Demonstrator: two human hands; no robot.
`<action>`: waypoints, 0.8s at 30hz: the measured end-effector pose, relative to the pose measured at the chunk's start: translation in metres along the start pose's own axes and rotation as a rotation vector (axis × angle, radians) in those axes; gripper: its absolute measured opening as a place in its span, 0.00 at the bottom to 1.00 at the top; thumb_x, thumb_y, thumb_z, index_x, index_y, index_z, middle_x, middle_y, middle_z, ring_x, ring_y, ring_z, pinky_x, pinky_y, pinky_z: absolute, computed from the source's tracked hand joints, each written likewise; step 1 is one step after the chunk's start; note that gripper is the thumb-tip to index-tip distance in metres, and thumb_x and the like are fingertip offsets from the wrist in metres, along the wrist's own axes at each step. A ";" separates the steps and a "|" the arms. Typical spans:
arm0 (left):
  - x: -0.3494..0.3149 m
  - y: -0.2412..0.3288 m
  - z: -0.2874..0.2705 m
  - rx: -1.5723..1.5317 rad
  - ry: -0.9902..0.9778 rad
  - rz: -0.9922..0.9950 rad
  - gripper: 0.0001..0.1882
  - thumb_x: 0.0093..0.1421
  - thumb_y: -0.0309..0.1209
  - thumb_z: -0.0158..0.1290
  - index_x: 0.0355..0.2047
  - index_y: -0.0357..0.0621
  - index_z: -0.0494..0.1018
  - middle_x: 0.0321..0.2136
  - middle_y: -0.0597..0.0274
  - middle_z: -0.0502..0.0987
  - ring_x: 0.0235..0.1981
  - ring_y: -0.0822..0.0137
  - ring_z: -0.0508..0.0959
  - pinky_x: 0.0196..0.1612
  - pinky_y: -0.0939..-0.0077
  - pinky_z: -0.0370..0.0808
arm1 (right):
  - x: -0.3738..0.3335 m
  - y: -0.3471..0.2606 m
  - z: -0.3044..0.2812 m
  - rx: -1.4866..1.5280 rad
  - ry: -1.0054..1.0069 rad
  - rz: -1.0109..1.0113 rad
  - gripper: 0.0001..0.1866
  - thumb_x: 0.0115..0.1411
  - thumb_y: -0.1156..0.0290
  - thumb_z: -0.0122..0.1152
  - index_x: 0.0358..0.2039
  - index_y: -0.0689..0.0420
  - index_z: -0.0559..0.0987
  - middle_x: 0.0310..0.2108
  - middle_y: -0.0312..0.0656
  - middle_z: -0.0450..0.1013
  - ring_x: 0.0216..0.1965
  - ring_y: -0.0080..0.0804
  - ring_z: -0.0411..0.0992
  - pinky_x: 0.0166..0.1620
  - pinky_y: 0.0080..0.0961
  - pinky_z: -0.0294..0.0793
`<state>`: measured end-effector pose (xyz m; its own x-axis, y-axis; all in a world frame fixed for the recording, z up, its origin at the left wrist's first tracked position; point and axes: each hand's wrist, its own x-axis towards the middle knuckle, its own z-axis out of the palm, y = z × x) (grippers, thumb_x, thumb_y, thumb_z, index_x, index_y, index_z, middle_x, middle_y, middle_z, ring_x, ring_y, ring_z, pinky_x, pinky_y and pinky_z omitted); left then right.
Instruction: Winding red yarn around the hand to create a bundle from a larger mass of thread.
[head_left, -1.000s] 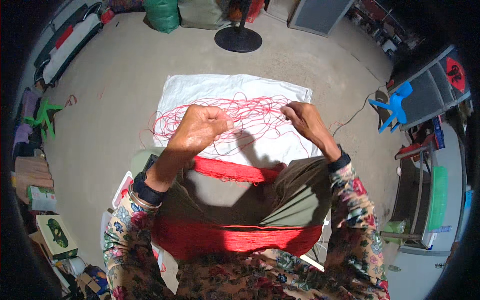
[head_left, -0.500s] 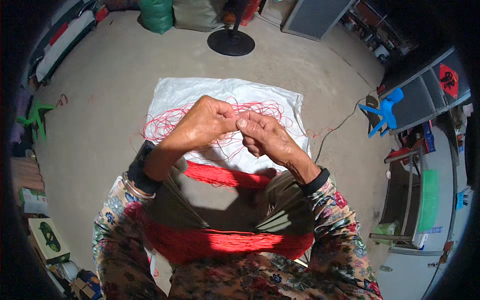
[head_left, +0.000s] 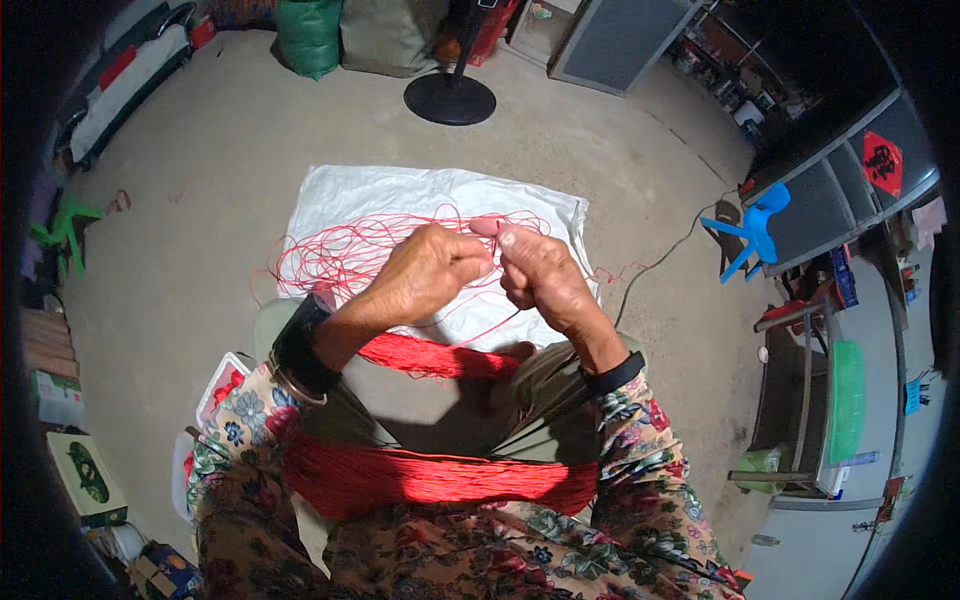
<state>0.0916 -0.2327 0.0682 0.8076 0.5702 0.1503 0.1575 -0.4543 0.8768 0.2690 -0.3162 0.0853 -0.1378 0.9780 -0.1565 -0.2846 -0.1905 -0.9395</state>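
Note:
Both hands meet above a white woven cloth [head_left: 440, 190] on the floor. My left hand [head_left: 425, 275] is closed, thumb and fingertips pinching a thin red cord [head_left: 495, 243]. My right hand [head_left: 550, 275] is curled with its thumb against the forefinger, gripping the same cord; a length runs down from below it. Loose tangled coils of red cord [head_left: 340, 250] are spread over the cloth. A thick hank of red cord [head_left: 440, 478] stretches across my lap, and another red band [head_left: 425, 357] lies between my knees. The exact hold at the fingertips is partly hidden.
A round black stand base [head_left: 450, 100] is beyond the cloth, near a green sack [head_left: 309, 40]. To the right are a blue stool [head_left: 752, 232], a dark cable [head_left: 665, 258] and a metal rack. A white container [head_left: 222, 385] with red contents sits beside my left arm.
My hands have shifted slightly, the left one lower, and a short piece of cord now shows between the fingertips. The view has tilted, bringing the white container into sight.

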 end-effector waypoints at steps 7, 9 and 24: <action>-0.004 0.035 -0.023 0.143 0.011 0.047 0.08 0.59 0.29 0.52 0.32 0.36 0.76 0.21 0.61 0.75 0.24 0.75 0.72 0.29 0.76 0.69 | -0.030 0.017 -0.002 -0.565 -0.051 0.000 0.26 0.68 0.53 0.41 0.27 0.60 0.79 0.13 0.27 0.56 0.16 0.17 0.52 0.20 0.21 0.52; -0.001 0.026 -0.023 0.076 0.000 0.038 0.09 0.60 0.29 0.52 0.34 0.35 0.77 0.23 0.63 0.77 0.27 0.76 0.73 0.33 0.77 0.71 | -0.045 0.011 0.007 -0.268 -0.145 -0.013 0.26 0.69 0.54 0.40 0.35 0.64 0.78 0.11 0.28 0.53 0.14 0.17 0.51 0.18 0.19 0.50; -0.037 0.067 0.046 0.210 0.017 0.144 0.12 0.63 0.37 0.48 0.30 0.42 0.75 0.18 0.47 0.71 0.21 0.48 0.74 0.25 0.59 0.67 | -0.052 0.027 0.002 0.105 0.192 -0.170 0.37 0.66 0.41 0.33 0.61 0.62 0.60 0.27 0.34 0.67 0.19 0.17 0.59 0.20 0.15 0.55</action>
<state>0.0984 -0.3154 0.1010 0.8210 0.4998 0.2761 0.1575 -0.6630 0.7318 0.2665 -0.3720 0.0689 0.1004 0.9929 -0.0634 -0.3866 -0.0198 -0.9220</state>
